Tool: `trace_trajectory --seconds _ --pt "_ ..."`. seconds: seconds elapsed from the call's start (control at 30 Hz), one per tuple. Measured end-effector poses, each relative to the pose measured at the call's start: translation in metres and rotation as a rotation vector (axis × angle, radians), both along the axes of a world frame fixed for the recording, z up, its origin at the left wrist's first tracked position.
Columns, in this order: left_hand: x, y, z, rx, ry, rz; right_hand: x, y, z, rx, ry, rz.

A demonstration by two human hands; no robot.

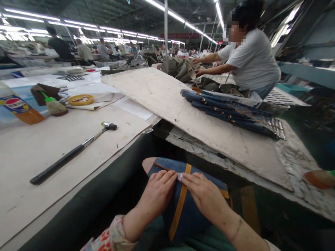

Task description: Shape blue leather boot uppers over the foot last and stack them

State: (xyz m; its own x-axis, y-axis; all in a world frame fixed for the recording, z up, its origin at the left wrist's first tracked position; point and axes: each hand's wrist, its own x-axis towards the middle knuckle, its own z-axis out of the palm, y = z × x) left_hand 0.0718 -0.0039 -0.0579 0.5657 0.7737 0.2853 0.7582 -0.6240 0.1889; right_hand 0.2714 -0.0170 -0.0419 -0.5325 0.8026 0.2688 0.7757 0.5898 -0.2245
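Note:
A blue fabric piece (191, 211) with a tan strap (180, 203) lies on my lap at the bottom centre. My left hand (159, 193) rests on its left side, fingers curled, thumb and fingertips pinching a small white bit (180, 176) at the strap. My right hand (206, 195) lies on the right side, its fingertips pinched on the same white bit. Both hands meet over the strap near the piece's far edge.
A hammer (72, 153) lies on the table at left, near a bottle (15, 109), a brush (53, 105) and a yellow lid (80, 99). A stack of blue pieces (229, 111) sits on a slanted board (184, 115). A co-worker (248, 58) handles grey pieces beyond.

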Motion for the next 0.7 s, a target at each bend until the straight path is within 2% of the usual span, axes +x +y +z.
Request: trace_trajectory --seconds 0.23,0.43,0.7 --pt "-0.015 0.006 -0.001 0.001 0.015 0.036 -0.015 0.015 -0.002 -0.060 0.011 0.024" --pt "-0.036 0.011 -0.002 0.060 0.054 0.089 -0.042 0.027 -0.001 -0.040 -0.031 0.043" --pt "-0.060 0.021 -0.002 0.090 0.055 0.253 -0.081 0.049 0.003 -0.035 -0.018 0.094"
